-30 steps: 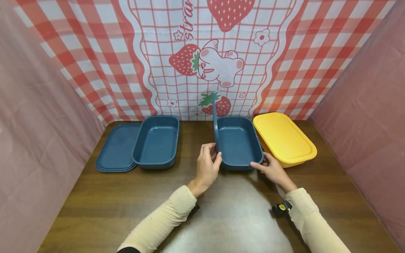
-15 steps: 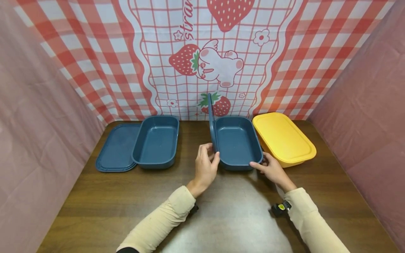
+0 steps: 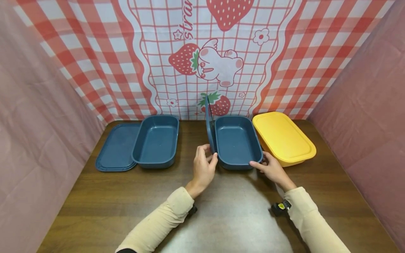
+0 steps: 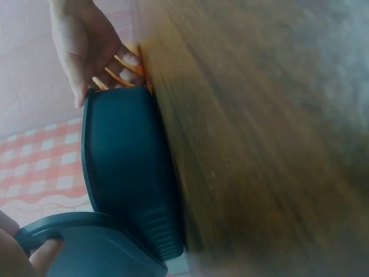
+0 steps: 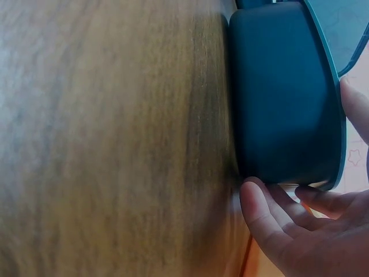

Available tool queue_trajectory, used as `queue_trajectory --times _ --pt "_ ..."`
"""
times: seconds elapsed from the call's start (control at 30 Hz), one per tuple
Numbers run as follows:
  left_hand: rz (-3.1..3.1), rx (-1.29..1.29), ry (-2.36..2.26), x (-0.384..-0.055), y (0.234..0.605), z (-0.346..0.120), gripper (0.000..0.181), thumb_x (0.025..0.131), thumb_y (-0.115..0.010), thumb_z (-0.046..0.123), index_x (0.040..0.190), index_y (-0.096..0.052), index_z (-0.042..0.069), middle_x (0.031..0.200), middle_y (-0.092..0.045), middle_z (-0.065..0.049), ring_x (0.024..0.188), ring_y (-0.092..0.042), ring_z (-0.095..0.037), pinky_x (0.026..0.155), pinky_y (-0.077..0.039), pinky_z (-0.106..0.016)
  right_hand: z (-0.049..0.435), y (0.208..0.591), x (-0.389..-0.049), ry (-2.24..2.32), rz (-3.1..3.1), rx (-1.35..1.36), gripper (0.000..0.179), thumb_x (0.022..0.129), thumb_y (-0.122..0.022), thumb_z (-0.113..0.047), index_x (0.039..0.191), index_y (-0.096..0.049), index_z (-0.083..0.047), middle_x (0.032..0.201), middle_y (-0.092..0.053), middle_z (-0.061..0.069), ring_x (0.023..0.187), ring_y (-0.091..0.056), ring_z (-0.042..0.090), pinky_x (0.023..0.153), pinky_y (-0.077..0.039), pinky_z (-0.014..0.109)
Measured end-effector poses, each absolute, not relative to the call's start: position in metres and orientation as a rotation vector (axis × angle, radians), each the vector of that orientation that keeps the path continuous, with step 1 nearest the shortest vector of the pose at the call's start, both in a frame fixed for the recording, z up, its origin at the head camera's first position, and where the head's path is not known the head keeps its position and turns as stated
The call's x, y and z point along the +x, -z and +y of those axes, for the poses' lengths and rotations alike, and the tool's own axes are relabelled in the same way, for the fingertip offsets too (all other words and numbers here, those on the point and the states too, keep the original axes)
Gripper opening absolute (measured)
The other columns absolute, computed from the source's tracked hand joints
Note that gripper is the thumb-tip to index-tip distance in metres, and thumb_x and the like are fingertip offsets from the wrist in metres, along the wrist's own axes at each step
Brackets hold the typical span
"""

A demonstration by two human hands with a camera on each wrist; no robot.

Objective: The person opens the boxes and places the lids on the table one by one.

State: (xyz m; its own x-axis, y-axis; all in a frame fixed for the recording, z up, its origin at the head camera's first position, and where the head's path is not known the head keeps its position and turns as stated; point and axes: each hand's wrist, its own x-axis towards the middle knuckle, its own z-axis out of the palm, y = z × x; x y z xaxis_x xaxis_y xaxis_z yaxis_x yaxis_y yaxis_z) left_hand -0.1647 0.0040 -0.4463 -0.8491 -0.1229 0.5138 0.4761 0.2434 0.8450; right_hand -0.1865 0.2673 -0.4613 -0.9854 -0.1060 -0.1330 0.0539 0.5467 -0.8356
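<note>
A dark blue rectangular food container, without a cover, stands mid-table; its inside looks bare in the head view. My left hand pinches the near end of a matching blue lid, which stands on edge along the container's left side, leaning slightly left. In the left wrist view the lid touches or nearly touches the container wall. My right hand grips the container's near right corner, thumb on the rim. Below the rim, its fingers lie against the side wall.
To the left stands a second uncovered blue container, overlapping a flat blue lid. A yellow container with its lid on sits close on the right. Behind the wooden table hangs a red-and-white checked curtain.
The lid in my left hand has swung left, away from the container's left rim, tilting outward. My left hand has shifted slightly left. The right hand and the container have stayed put.
</note>
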Motion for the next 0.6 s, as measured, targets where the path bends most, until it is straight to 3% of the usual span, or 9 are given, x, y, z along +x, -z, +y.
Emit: queue_trajectory --times 0.23,0.4,0.6 --pt "-2.038 -0.297 1.685 -0.1641 0.4479 0.0033 0.027 0.088 -0.062 -0.006 0.113 -0.052 -0.009 0.109 -0.055 -0.025 0.105 -0.062 -0.034 0.082 -0.059 -0.034 0.2659 0.4601 -0.1859 1.407 2.606 -0.044 0.078 0.092 -0.066 -0.035 0.146 -0.029 0.009 0.13 -0.053 0.03 0.094 -0.059 0.018 0.07 -0.051 0.022" --pt "-2.038 -0.286 1.728 -0.1639 0.4469 0.0036 0.03 0.087 -0.062 -0.008 0.114 -0.051 -0.012 0.109 -0.054 -0.03 0.104 -0.061 -0.04 0.081 -0.059 -0.04 0.2662 0.4599 -0.1864 1.401 2.618 -0.041 0.078 0.092 -0.067 -0.036 0.146 -0.031 0.008 0.128 -0.055 0.029 0.093 -0.059 0.018 0.07 -0.052 0.022" --pt "-2.051 -0.248 1.756 -0.1645 0.4468 0.0033 0.027 0.087 -0.061 -0.008 0.113 -0.051 -0.011 0.108 -0.056 -0.027 0.102 -0.061 -0.036 0.079 -0.059 -0.034 0.2672 0.4616 -0.1864 1.414 2.631 -0.049 0.075 0.091 -0.068 -0.035 0.144 -0.035 0.007 0.124 -0.058 0.028 0.088 -0.058 0.014 0.069 -0.052 0.024"
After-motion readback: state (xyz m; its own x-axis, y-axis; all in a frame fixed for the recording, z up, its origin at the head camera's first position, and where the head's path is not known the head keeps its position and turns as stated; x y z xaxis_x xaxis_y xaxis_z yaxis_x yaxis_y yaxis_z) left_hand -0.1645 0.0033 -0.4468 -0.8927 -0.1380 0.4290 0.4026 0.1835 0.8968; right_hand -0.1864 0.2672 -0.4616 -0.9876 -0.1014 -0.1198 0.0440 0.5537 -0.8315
